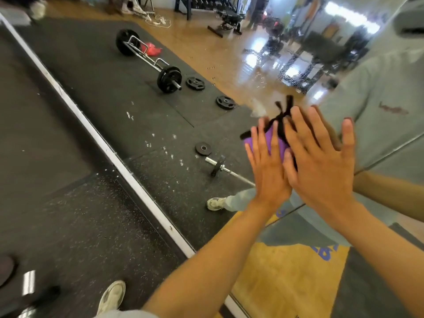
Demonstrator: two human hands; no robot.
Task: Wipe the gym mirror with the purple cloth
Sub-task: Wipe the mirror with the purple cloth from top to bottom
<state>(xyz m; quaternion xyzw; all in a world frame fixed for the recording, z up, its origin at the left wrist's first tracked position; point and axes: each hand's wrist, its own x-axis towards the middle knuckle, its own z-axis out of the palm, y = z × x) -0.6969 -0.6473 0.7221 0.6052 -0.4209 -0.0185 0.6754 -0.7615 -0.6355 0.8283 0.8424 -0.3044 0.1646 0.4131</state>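
Observation:
The gym mirror [160,106] fills most of the head view, its pale bottom frame running diagonally from upper left to lower right. The purple cloth [274,145], with black edging and black straps, lies flat against the glass. My left hand [267,164] presses on it with straight, spread fingers. My right hand [321,157] lies flat beside it, fingers spread, covering the cloth's right part. Most of the cloth is hidden under both hands. Water droplets speckle the glass left of the cloth.
Black rubber flooring [57,203] lies in front of the mirror, with my shoe [112,294] on it. Reflected in the glass are a trap bar with plates [149,63], loose weight plates [226,102], a barbell end [218,167], benches and racks, and my own reflection.

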